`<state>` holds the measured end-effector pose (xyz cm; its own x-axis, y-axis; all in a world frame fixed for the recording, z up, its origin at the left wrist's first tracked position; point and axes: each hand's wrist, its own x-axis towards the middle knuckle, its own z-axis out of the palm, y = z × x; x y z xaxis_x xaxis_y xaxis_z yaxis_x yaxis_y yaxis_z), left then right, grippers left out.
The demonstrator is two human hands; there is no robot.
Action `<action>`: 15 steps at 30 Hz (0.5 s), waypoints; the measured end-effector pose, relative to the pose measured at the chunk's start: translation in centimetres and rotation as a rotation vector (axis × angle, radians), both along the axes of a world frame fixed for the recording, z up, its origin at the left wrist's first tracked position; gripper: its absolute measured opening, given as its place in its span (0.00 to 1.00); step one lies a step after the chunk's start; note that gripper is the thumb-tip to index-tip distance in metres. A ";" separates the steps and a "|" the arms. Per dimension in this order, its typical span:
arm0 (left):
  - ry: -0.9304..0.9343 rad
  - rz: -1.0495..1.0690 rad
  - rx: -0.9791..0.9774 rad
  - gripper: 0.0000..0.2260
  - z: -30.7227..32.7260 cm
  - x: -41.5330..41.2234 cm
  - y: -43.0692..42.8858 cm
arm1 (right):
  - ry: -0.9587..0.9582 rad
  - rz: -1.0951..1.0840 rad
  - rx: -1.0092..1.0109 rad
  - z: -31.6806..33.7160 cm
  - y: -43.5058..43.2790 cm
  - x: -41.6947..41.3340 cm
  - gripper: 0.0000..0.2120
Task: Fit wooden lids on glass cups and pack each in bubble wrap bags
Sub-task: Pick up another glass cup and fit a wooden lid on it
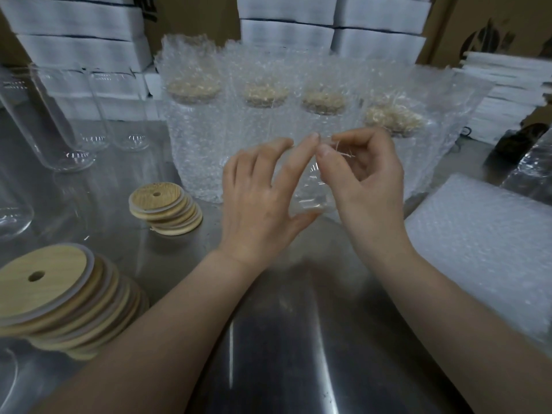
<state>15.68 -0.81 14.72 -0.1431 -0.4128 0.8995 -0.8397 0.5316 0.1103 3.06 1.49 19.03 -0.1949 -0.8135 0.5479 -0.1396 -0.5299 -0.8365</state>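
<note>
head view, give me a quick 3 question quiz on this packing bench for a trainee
1. How many bagged cups stand in the row?
2. True or false: the wooden lids are stacked on the person's right.
3. The right hand pinches: A a wooden lid, B a clear film, C a bare glass cup.
Key: 1 four; 2 false, they are on the left; 3 B.

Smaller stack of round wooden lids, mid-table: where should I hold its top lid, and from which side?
Pinch the top round wooden lid by opposite rim edges, coming from above. It lies nearly flat, hole up, and the fanned stack leaves its left rim free.
</note>
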 end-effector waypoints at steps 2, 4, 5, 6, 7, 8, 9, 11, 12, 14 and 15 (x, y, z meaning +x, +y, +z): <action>-0.014 0.013 -0.029 0.32 -0.2 -0.1 -0.1 | -0.076 0.001 0.036 0.0 -0.1 0.0 0.07; -0.043 0.030 -0.049 0.33 -0.5 -0.1 -0.3 | -0.190 0.010 0.114 0.3 -0.3 -0.2 0.06; -0.058 0.035 -0.049 0.34 -0.6 -0.1 -0.4 | -0.256 0.031 0.163 0.4 -0.4 -0.4 0.06; -0.067 0.038 -0.046 0.35 -0.7 -0.1 -0.4 | -0.322 0.068 0.211 0.6 -0.5 -0.5 0.07; -0.070 0.040 -0.042 0.36 -0.8 -0.1 -0.5 | -0.379 0.116 0.247 0.7 -0.6 -0.7 0.07; -0.064 0.041 -0.039 0.37 -0.7 -0.1 -0.5 | -0.425 0.165 0.270 0.7 -0.7 -0.9 0.07; -0.050 0.038 -0.036 0.37 -0.7 0.0 -0.5 | -0.465 0.211 0.285 0.7 -0.8 -1.0 0.06; -0.005 0.014 -0.034 0.35 -0.5 0.1 -0.4 | -0.547 0.306 0.310 0.8 -1.0 -1.1 0.05; 0.022 -0.004 -0.031 0.34 -0.4 0.1 -0.4 | -0.586 0.357 0.323 0.9 -1.1 -1.1 0.05; 0.086 -0.041 -0.014 0.34 -0.1 0.2 -0.2 | -0.671 0.481 0.340 1.2 -1.4 -1.2 0.03; 0.122 -0.055 0.000 0.36 0.0 0.1 -0.1 | -0.708 0.550 0.340 1.2 -1.4 -1.2 0.04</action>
<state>15.81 -0.92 14.74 -0.0551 -0.4072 0.9117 -0.7895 0.5768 0.2099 1.85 0.12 20.27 0.0661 -0.9836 0.1677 0.6529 -0.0844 -0.7527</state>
